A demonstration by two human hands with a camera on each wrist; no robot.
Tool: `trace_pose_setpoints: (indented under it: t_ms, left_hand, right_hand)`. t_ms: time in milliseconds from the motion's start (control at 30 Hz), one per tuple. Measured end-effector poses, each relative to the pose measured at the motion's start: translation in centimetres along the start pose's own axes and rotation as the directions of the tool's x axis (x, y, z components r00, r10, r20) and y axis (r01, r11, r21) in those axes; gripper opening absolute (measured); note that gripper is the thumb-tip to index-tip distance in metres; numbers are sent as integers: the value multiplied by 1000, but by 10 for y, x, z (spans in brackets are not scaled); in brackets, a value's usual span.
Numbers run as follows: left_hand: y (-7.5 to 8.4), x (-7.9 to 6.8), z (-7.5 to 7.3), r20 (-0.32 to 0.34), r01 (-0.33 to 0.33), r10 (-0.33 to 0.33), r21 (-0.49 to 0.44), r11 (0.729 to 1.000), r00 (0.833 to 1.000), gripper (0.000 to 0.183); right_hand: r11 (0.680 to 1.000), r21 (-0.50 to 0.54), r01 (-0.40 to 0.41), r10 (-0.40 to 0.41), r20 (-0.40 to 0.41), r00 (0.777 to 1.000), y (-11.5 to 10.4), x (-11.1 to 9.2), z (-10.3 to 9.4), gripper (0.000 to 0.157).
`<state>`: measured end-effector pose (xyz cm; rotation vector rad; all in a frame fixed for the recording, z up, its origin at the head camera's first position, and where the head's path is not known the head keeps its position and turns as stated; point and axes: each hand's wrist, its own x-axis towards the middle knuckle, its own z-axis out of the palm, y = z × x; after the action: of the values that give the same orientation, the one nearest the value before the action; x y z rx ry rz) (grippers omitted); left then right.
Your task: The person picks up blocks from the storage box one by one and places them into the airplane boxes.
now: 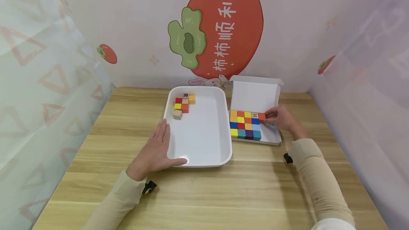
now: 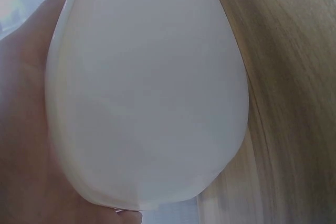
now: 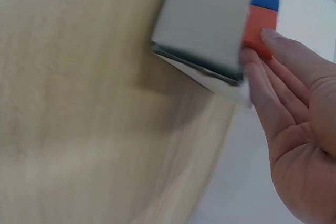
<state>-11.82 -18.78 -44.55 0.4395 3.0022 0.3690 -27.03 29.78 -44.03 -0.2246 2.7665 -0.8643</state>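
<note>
Fingers (image 1: pixel 271 113) of the right hand (image 1: pixel 282 118) pinch an orange-red block (image 1: pixel 262 117) at the right end of the row nearest the box hinge, just beside the H block (image 1: pixel 254 115). Can't tell if it sits on the box floor. Main risk: too much sideways push or a skewed release, and its corner nudges the H block or the blue block (image 1: pixel 255 120), knocking the rows out of line. Fingertips fill the gap by the box's right edge, so pulling away could drag the block along.

Left hand (image 1: pixel 154 152) isn't gripping: fingers straight along the left edge of the white tray (image 1: pixel 200 148), thumb spread over its near edge at the near-left corner. Leaning on that corner could slide the tray rightward; its right edge is right against or just beside the white box (image 1: pixel 270 134), so the packed blocks might get shoved.

Seven loose blocks sit in the tray's far-left corner, incl. the R block (image 1: pixel 185 96); the plain wooden block (image 1: pixel 177 115) nearest the hand looks easiest to shift if the tray jerks.

Box lid (image 1: pixel 254 95) stands raised toward the table's far edge; a wrist bump could drop it onto the blocks. Wooden table (image 1: pixel 204 198) looks smooth, so a light box may skid.
</note>
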Motion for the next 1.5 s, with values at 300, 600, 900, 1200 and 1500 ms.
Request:
trace_pose_setpoints:
  t_ms: [300, 600, 900, 1200, 1500]
  left_hand:
    - [2, 1, 0, 2, -10, 10, 6, 1000, 1000, 139]
    - [3, 1, -2, 7, -11, 11, 8, 1000, 1000, 139]
    - [3, -3, -4, -4, -5, 5, 10, 1000, 1000, 139]
    - [2, -2, -4, -9, -11, 11, 20, 1000, 1000, 139]
    - [1, -3, -2, 1, -3, 3, 6, 1000, 1000, 139]
  right_hand:
    - [997, 49, -62, 67, -106, 992, 4, -2, 10, 31]
    - [989, -134, 57, -71, -106, 992, -16, -10, -2, 30]
    - [971, -173, 163, -168, -11, 986, -96, -1, -16, 37]
    - [923, -123, 364, -357, 79, 931, -183, 25, 15, 35]
    - [880, -120, 460, -427, 226, 876, -238, 55, 75, 36]
